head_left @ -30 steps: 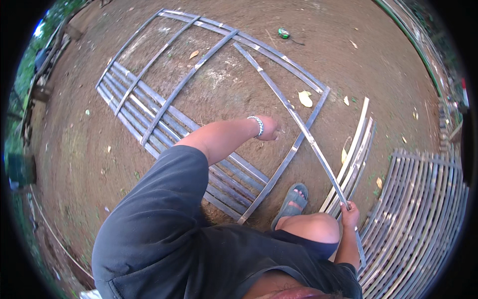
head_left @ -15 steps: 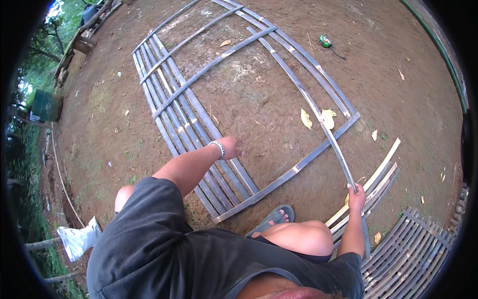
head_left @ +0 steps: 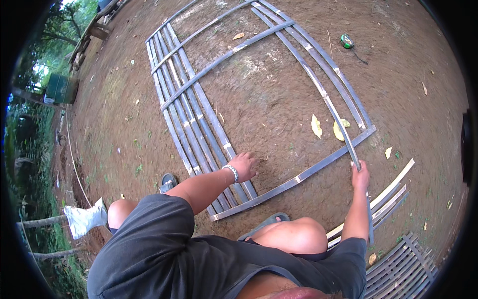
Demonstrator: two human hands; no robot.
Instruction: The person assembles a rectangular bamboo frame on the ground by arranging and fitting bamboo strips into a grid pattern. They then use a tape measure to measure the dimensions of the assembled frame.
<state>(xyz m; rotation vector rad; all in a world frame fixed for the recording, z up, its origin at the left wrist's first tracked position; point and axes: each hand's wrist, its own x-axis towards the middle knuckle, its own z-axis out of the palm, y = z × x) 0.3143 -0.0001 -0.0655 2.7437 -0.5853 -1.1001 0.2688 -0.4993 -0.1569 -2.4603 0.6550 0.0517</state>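
Note:
A long bamboo slat (head_left: 322,92) runs from my right hand (head_left: 360,175) across the frame on the ground. My right hand is closed round its near end, just beyond the near crossbar (head_left: 318,172). The slat crosses over that near bar and passes under the middle crossbar (head_left: 234,49); its far end lies close to the far crossbar. My left hand (head_left: 243,167), a bracelet on its wrist, is open with fingers spread, above or at the inner edge of the left-hand row of slats (head_left: 191,122). Whether it touches them I cannot tell.
Loose bamboo strips (head_left: 383,199) lie right of my knee, with a finished slatted panel (head_left: 401,269) behind them. A green tape measure (head_left: 346,41) rests on the dirt at far right. Yellow leaves (head_left: 316,126), a sandal (head_left: 169,182) and a white sack (head_left: 84,218) are also around.
My right hand has pushed the slat away from me, so its far end reaches farther past the middle crossbar. My left hand's fingers have spread. The view has shifted slightly.

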